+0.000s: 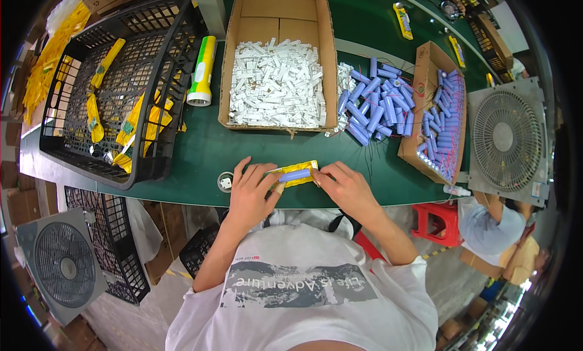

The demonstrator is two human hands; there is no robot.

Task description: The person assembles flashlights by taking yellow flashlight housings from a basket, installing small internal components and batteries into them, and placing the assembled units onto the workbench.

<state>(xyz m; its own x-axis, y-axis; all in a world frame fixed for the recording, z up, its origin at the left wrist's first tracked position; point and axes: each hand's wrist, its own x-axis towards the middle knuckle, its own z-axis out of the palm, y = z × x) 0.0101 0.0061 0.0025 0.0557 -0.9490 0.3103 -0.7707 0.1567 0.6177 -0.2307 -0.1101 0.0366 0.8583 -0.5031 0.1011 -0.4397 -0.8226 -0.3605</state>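
A yellow flashlight housing (308, 166), open along its upper side, lies level at the near edge of the green table. Inside it rests a blue cylindrical battery (295, 176). My left hand (250, 190) is closed on the left end of the housing, with its thumb near the battery. At the right end, the fingers of my right hand (346, 186) pinch the housing. Just left of my left hand sits a round clear lamp head (225, 182), joined to the housing's left side as far as I can see; my fingers hide the join.
Behind my hands stands a cardboard box (331, 59) of small white plastic parts. Loose blue batteries (379, 102) with wires lie right of it, beside a battery carton (408, 146). Leftward are a yellow-green flashlight (203, 71) and a black crate (130, 180) holding yellow housings. A fan (507, 138) stands right.
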